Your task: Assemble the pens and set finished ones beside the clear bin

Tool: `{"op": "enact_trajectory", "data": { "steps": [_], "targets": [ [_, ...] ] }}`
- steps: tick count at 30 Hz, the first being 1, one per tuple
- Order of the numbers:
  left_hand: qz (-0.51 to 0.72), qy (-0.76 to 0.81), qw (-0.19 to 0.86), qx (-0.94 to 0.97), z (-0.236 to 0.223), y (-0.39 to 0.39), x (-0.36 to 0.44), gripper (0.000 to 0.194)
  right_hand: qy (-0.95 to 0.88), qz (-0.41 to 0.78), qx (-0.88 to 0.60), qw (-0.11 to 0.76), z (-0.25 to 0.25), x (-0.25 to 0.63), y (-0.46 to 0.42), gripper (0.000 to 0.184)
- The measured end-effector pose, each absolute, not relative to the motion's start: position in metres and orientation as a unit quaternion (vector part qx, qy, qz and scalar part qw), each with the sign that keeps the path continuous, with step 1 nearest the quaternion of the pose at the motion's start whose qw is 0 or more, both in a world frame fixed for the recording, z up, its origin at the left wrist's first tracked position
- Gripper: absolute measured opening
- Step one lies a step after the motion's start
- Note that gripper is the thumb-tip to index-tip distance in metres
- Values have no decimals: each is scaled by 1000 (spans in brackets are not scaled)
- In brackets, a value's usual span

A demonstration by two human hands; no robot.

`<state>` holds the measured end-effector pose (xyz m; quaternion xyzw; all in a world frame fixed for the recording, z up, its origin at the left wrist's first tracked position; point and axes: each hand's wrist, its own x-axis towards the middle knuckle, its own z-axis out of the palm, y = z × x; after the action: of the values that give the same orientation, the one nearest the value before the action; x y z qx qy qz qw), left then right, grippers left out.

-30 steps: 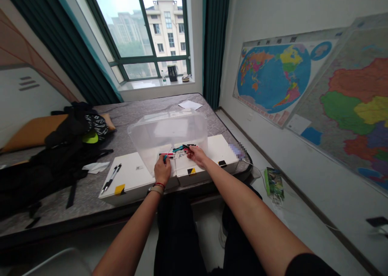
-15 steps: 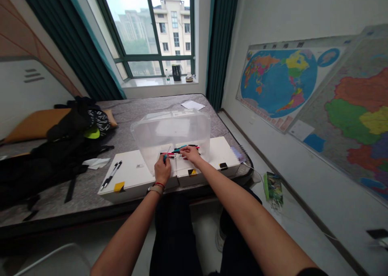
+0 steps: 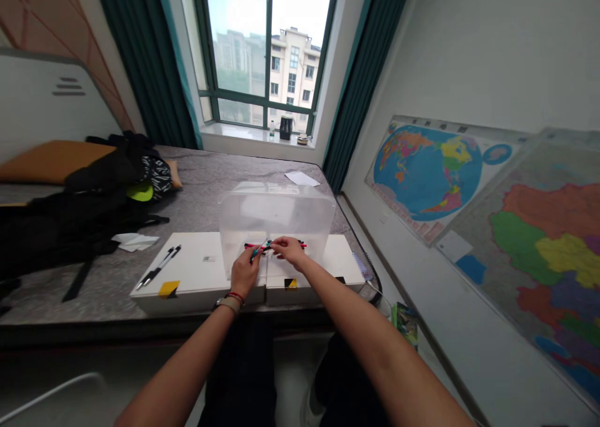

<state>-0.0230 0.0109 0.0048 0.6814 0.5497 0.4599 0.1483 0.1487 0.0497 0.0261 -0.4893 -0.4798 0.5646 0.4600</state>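
My left hand (image 3: 245, 275) is closed round a teal pen part (image 3: 254, 254), with a thin pale tip rising from it. My right hand (image 3: 287, 251) pinches a small dark pen part (image 3: 268, 247) close to the left fingers. The two pieces seem to meet, but whether they join cannot be made out. Both hands are at the open front of a clear plastic bin (image 3: 276, 211) lying on its side. Several red, black and teal pen pieces lie in it behind my hands, partly hidden.
Two white boxes (image 3: 187, 271) sit side by side under the bin on a grey mattress (image 3: 197, 183). Two black-and-white pens (image 3: 159, 266) lie on the left box. White paper (image 3: 302, 179) lies behind the bin, and a black bag (image 3: 94, 227) is far left.
My right hand has come away from the pen pieces with a dark part and moved left to my left hand. The camera view has tilted and shifted.
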Motion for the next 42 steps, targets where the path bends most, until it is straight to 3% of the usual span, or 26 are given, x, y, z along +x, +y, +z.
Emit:
{"op": "enact_trajectory", "data": {
  "steps": [5, 9, 12, 15, 18, 23, 34, 42],
  "targets": [
    [473, 533, 161, 684, -2, 14, -27, 31, -454, 562, -534, 439, 30, 145, 54, 22],
    [467, 557, 154, 670, -6, 16, -29, 28, -514, 533, -565, 365, 34, 143, 58, 22],
    [465, 570, 152, 660, -4, 15, -28, 28, -617, 356, -630, 310, 40, 148, 59, 19],
    [463, 581, 140, 655, -1, 13, -27, 30, -744, 156, -618, 201, 45, 155, 58, 15],
    [468, 584, 140, 648, 1, 12, -27, 31, -846, 109, -515, 82, 46, 158, 58, 15],
    [500, 584, 165, 618, 2, 14, -28, 30, -892, 68, -448, -9, 48, 149, 63, 24],
    [549, 568, 201, 580, 2, 17, -28, 29, -918, 17, -389, -68, 56, 143, 79, 25],
    [553, 567, 201, 577, 3, 16, -29, 21, -921, -7, -388, -29, 45, 149, 80, 26]
  ]
}}
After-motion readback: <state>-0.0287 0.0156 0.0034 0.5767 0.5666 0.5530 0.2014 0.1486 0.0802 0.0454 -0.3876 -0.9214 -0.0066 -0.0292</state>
